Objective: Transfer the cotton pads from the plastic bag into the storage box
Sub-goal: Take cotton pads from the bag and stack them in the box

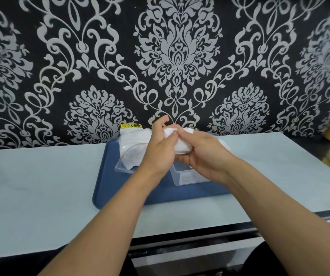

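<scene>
Pale counter (40, 176) bears a blue tray (108, 188).

clear plastic bag (129, 154), matt blue tray (108, 188)

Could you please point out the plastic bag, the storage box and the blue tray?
plastic bag (133, 148): head view, clear middle panel.
storage box (188, 177): head view, front wall.
blue tray (120, 188): head view, bare left floor.

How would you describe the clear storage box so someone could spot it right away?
Find the blue tray on the pale counter. The storage box stands on its right half, under the hands. Unlike the soft plastic bag to its left, it is rigid, clear and straight-walled.
</scene>
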A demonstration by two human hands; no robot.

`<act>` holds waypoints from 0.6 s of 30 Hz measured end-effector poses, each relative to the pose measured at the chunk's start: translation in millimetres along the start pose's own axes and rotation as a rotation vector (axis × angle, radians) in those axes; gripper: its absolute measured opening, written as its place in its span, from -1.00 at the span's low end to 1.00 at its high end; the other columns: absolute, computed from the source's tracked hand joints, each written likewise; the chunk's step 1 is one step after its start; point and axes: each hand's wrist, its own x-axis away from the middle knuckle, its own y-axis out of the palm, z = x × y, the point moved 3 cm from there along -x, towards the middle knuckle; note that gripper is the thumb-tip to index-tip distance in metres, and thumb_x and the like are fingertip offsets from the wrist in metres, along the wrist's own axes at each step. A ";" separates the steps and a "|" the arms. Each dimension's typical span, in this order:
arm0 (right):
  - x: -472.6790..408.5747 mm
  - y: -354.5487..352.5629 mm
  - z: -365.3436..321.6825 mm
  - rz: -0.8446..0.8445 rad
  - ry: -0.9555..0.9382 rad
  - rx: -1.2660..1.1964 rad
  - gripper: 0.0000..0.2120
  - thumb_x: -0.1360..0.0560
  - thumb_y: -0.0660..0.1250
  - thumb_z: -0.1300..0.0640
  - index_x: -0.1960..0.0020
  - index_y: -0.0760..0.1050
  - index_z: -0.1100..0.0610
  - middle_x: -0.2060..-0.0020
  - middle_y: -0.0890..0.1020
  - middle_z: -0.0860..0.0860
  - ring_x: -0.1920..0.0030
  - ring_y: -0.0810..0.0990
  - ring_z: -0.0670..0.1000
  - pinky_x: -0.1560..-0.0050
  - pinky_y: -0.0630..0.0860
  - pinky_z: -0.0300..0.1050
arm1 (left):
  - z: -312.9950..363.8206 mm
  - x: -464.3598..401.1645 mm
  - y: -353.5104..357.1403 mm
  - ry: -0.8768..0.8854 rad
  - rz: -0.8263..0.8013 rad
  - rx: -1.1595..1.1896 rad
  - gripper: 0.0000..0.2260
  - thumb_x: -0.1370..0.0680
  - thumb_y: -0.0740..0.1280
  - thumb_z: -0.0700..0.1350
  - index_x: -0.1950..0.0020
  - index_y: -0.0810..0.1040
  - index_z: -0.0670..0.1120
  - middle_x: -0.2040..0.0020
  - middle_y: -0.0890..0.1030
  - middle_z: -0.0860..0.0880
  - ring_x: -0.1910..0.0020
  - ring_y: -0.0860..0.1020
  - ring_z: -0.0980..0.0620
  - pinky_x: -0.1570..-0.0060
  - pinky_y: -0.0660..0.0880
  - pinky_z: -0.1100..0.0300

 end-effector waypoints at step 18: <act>-58.0 -33.5 6.4 0.496 -0.076 1.641 -0.72 -0.34 0.50 0.11 0.09 0.41 0.10 0.12 0.59 0.06 0.22 0.50 0.10 0.37 0.29 -0.14 | -21.0 5.3 -1.3 0.169 -0.143 -1.058 -0.86 -0.51 0.35 0.01 0.11 0.68 0.00 0.19 0.59 0.02 0.16 0.57 -0.07 0.21 0.48 0.13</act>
